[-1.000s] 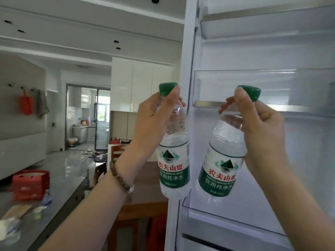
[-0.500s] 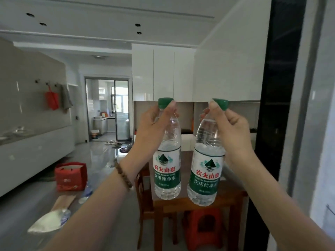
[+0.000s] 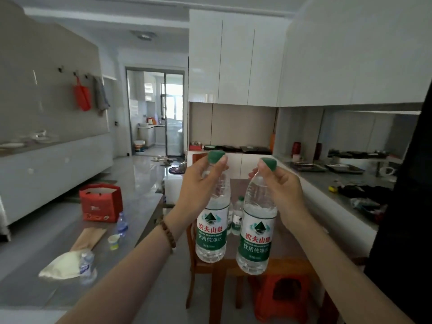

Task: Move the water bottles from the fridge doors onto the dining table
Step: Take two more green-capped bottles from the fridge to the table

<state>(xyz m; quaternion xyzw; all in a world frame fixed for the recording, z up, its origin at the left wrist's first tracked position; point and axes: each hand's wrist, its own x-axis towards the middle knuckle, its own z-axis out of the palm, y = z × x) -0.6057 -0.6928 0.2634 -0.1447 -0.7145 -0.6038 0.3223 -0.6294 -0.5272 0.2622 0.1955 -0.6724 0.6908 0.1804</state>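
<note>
I hold two clear water bottles with green caps and green-and-white labels, both upright and hanging in the air. My left hand (image 3: 201, 183) grips the neck of the left bottle (image 3: 211, 232). My right hand (image 3: 278, 185) grips the neck of the right bottle (image 3: 256, 242). Behind and below them is the wooden dining table (image 3: 289, 239), partly hidden by the bottles. Between the two held bottles I see another bottle (image 3: 238, 215) standing on the table.
A grey island counter (image 3: 46, 242) at left carries a red gift bag (image 3: 101, 202), small bottles, a cup and a paper bag. A wooden chair (image 3: 194, 265) and an orange stool (image 3: 280, 298) sit at the table. A white counter (image 3: 327, 195) runs along the right; the dark fridge edge (image 3: 406, 218) fills the far right.
My view has swung left from the open fridge door to the room. Both hands carried the bottles along and lower, over the dining table.
</note>
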